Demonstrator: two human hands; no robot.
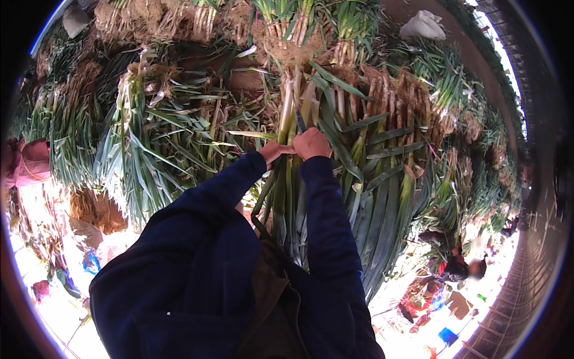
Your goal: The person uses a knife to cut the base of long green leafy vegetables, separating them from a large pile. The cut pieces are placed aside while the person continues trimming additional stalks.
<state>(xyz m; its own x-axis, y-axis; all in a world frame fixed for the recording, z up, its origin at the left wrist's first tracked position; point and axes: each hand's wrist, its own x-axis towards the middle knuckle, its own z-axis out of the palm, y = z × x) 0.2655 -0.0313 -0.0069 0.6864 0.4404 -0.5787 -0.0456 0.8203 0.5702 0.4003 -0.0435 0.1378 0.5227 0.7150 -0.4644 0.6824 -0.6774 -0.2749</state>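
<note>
Near the middle of the view my right hand (pixel 312 143) is closed on a small knife (pixel 299 121), its dark blade pointing up among the stalks. My left hand (pixel 274 151) grips a long green onion stalk (pixel 285 116) just to the left, its fingers touching or nearly touching my right hand. The pale root ends of the stalks point away from me, and their long green leaves (pixel 287 202) run down between my forearms towards my body. How many stalks my left hand holds is hidden.
Untrimmed green onions with brown outer skins (pixel 390 98) lie close on the right. A pile of onions with long leaves (pixel 134 121) lies on the left. Tied bundles (pixel 291 22) stand beyond my hands. A white sack (pixel 422 25) sits at the upper right.
</note>
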